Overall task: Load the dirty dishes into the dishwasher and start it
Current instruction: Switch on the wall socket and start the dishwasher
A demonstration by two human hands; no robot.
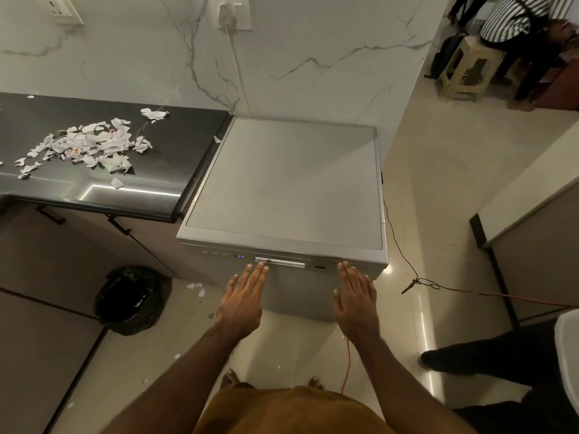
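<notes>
Right now I am holding both hands flat in front of me, low against the closed door of the silver-grey freestanding dishwasher (283, 183). My left hand (242, 297) is stretching its fingers (256, 277) straight and slightly apart, gripping nothing, their tips reaching the lower edge of the long silver door handle (279, 262). My right hand (355, 297) is lying the same way, fingers straight and close together, empty, tips coming up near the door's top right corner. I cannot tell whether the palms are pressing on the door or hovering just off it. Left of the handle a small blue digital display (239, 256) is glowing. On the floor to the left a black plastic bin bag (133, 300) is sitting beside the cabinet. Further back, the dark glossy bench (188, 136) is running up just beside the dishwasher's left edge, carrying torn white paper scraps (87, 148). Beyond, a white plug (227, 10) is sitting in the marble wall's socket.
</notes>
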